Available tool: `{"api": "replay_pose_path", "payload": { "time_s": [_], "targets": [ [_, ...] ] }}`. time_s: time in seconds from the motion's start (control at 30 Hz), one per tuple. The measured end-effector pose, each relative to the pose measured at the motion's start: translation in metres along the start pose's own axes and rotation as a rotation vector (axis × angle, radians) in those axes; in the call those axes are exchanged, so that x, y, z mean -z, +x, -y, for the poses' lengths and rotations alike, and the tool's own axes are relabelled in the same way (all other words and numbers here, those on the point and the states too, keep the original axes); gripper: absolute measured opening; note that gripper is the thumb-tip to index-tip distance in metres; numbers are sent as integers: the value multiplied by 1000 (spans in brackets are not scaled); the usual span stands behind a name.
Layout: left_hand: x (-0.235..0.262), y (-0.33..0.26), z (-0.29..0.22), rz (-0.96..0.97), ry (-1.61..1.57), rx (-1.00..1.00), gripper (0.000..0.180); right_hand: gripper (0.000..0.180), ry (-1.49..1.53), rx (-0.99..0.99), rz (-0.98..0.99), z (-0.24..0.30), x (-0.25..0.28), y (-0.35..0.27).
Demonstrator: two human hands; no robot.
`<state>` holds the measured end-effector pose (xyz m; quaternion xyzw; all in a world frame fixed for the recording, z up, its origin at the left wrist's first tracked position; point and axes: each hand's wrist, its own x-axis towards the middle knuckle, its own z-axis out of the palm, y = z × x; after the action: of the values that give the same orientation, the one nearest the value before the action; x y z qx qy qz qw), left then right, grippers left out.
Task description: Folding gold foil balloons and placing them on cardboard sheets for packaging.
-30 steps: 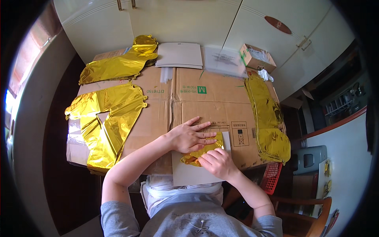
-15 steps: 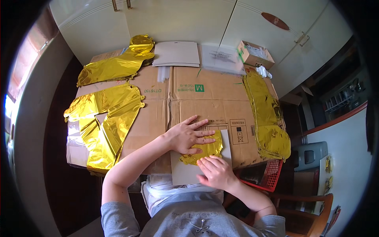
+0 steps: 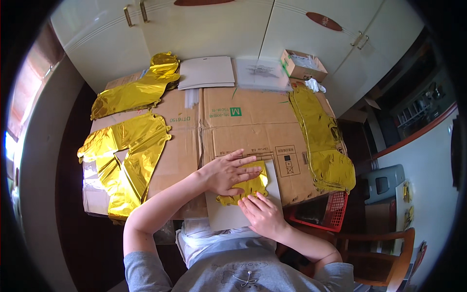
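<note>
Foil [image 3: 245, 184], a small folded gold piece, lies on a grey card [image 3: 228, 214] at the cardboard's [image 3: 243, 126] six o'clock edge, pressed flat by the open left hand [image 3: 226, 171] and right hand [image 3: 262, 214].

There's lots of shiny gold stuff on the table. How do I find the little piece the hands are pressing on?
Start at the flattened brown cardboard sheet covering the table. At its near edge lies a grey card, and the small folded gold foil balloon rests on it. Only this one sits under the left hand and right hand.
</note>
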<state>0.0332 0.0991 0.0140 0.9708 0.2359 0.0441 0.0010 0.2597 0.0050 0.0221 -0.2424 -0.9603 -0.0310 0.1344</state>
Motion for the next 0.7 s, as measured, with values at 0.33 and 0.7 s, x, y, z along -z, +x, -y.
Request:
{"api": "replay_pose_path", "payload": {
  "time_s": [0.33,0.7],
  "targets": [
    [-9,13,-6,39,-122,-159,62,71,-37,-15,29,0,-3,-5],
    [-5,14,-6,34,-132,-158,62,18,-46,37,-296,3,-3,-27]
  ]
}}
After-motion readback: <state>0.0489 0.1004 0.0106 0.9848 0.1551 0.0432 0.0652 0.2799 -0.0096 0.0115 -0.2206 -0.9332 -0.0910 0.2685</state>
